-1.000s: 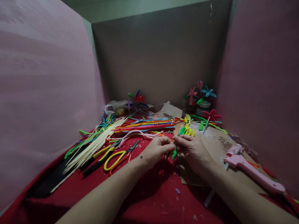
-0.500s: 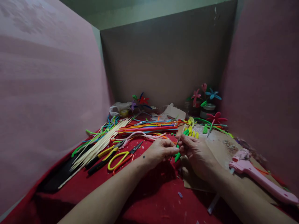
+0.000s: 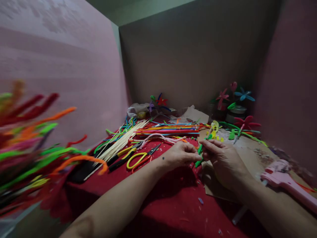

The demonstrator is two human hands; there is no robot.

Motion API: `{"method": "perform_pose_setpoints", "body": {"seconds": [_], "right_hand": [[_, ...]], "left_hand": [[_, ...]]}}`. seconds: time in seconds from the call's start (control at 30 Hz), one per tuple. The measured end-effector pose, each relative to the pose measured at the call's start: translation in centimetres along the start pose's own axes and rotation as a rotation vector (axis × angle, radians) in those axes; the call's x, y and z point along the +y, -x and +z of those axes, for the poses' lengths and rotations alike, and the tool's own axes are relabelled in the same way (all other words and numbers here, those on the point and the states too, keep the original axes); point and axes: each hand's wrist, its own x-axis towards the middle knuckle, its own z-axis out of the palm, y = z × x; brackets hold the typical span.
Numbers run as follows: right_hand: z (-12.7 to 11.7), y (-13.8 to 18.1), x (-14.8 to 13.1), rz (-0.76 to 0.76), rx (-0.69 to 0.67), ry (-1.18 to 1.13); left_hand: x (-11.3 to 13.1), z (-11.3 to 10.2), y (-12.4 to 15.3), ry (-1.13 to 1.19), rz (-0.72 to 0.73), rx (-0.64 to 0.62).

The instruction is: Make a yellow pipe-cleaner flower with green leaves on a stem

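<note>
My left hand (image 3: pixel 179 155) and my right hand (image 3: pixel 223 158) meet over the red cloth (image 3: pixel 160 198), fingers pinched together. Between them is a small green pipe-cleaner piece (image 3: pixel 198 156) on a thin stick; both hands hold it. Yellow and green petal shapes (image 3: pixel 213 130) lie just beyond my right hand on a sheet of cardboard (image 3: pixel 247 155).
Yellow-handled scissors (image 3: pixel 138 158), pliers (image 3: pixel 121 158), a bundle of wooden skewers (image 3: pixel 119 143) and coloured pipe cleaners (image 3: pixel 170 129) lie to the left. A pink glue gun (image 3: pixel 289 185) is at right. Finished flowers (image 3: pixel 232 96) stand at the back. Blurred pipe cleaners (image 3: pixel 32 145) fill the near left.
The view has swung left, bringing a blurred bunch of pipe cleaners into the near left. My hands stay pinched on the green piece, shifted a little right in the picture.
</note>
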Motion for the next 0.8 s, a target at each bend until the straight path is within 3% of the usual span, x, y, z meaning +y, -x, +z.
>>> {"method": "perform_pose_setpoints", "body": {"seconds": [0.17, 0.27, 0.4, 0.5, 0.63, 0.7, 0.8], "right_hand": [[0.1, 0.3, 0.3, 0.089, -0.121, 0.063], [-0.1, 0.4, 0.4, 0.113, -0.107, 0.098], [-0.1, 0.5, 0.4, 0.092, -0.003, 0.064], [0.5, 0.9, 0.7, 0.200, -0.015, 0.016], [1.2, 1.7, 1.6, 0.372, -0.064, 0.014], [1.3, 2.0, 2.0, 0.419, -0.097, 0.060], [1.4, 2.2, 2.5, 0.436, -0.126, 0.122]], "left_hand": [[-0.5, 0.2, 0.0, -0.093, 0.066, -0.004], [-0.2, 0.2, 0.0, -0.152, 0.048, -0.002], [0.8, -0.1, 0.3, -0.194, 0.063, 0.117], [2.0, -0.6, 1.6, -0.198, 0.131, 0.232], [3.2, 0.1, 6.2, -0.274, 0.191, 0.242], [3.4, 1.2, 9.8, -0.310, 0.176, 0.200], [3.3, 2.6, 15.4, -0.551, 0.215, 0.145]]}}
